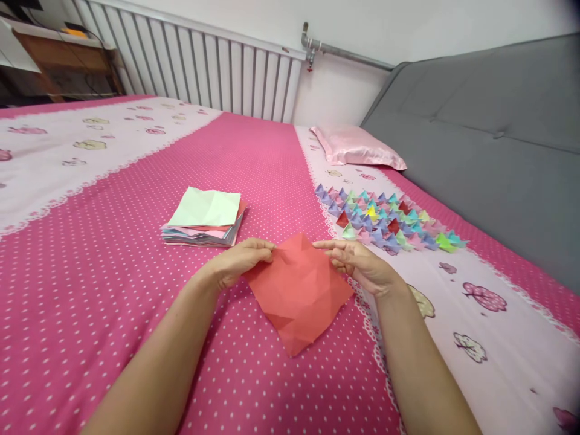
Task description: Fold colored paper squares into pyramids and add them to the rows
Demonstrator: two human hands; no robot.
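Note:
A creased red square sheet of origami paper (301, 290) is held up with one corner pointing toward me. My left hand (242, 261) pinches its upper left edge between thumb and fingers. At the upper right edge, my right hand (357, 261) has its fingertips on the paper, with the index finger stretched along the top. Left of the sheet lies a stack of coloured paper (203, 211), pale green on top. To the right stand several rows of small folded paper boats (383, 220) in many colours.
A pink polka-dot bedspread (113, 290) lies under everything. Farther back are a shiny pink pillow (357, 147) and a grey headboard (489, 115). A white radiator (199, 60) and a metal pipe (348, 54) run along the wall. A wooden desk (67, 57) stands at the far left.

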